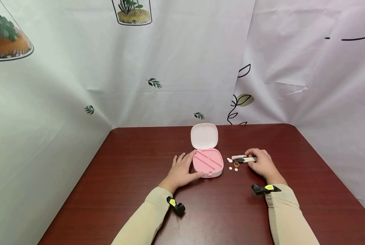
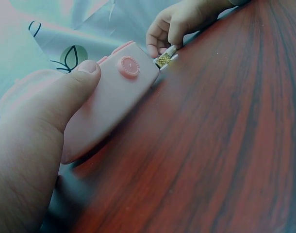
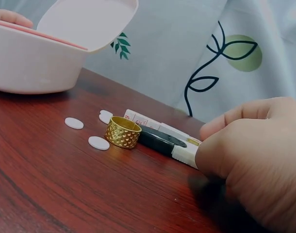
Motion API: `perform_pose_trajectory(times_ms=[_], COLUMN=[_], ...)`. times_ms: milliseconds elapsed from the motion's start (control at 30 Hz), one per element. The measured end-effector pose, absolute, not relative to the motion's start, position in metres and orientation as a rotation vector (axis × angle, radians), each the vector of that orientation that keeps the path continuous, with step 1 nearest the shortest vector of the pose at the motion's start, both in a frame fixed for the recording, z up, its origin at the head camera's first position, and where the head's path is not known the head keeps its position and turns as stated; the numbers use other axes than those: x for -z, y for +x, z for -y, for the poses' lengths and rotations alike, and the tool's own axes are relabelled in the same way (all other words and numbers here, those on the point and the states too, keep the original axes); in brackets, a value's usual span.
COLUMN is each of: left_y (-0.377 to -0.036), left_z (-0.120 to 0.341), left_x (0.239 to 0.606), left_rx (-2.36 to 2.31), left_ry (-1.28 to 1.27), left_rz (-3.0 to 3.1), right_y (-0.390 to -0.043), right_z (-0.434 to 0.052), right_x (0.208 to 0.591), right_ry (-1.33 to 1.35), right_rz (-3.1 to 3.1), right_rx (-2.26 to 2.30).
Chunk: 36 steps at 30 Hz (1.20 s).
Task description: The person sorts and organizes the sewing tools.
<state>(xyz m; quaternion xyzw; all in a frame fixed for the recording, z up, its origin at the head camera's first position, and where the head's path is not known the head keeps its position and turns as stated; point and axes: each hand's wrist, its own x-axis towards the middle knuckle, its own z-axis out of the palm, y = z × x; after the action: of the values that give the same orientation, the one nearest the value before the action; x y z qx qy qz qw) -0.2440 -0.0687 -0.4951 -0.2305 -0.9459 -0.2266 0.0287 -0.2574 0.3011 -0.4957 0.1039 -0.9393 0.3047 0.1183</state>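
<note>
A pink case point(image 1: 207, 163) lies open on the dark red table point(image 1: 133, 190), its pale lid point(image 1: 204, 136) standing up behind it. My left hand point(image 1: 186, 167) holds the case's left side, fingers along its edge and the thumb point(image 2: 75, 85) against the front near a round button point(image 2: 128, 66). To the right, my right hand point(image 1: 252, 158) pinches the end of a white and black tool point(image 3: 162, 138) that lies flat on the table. A gold thimble point(image 3: 123, 131) stands beside the tool. A few small white discs point(image 3: 98, 142) lie around the thimble.
Printed white sheets point(image 1: 170, 68) hang close behind and along both sides of the table. A second thin white strip point(image 1: 239, 157) lies just behind the tool. Bare tabletop stretches toward me on both sides of my forearms.
</note>
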Motion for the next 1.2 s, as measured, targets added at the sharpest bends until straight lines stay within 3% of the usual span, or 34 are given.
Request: perform_pose_trajectory(times_ms=[500, 1200], left_y=[-0.244, -0.244], left_z=[0.069, 0.069], left_x=[0.494, 0.493], left_rx=[0.712, 0.693], left_ry=[-0.700, -0.708], left_rz=[2.912, 2.917], right_y=[-0.255, -0.254], right_z=[-0.303, -0.264], right_x=[0.491, 0.464], right_ry=[0.352, 0.546], right_rz=[2.680, 2.597], right_rx=[-0.957, -0.949])
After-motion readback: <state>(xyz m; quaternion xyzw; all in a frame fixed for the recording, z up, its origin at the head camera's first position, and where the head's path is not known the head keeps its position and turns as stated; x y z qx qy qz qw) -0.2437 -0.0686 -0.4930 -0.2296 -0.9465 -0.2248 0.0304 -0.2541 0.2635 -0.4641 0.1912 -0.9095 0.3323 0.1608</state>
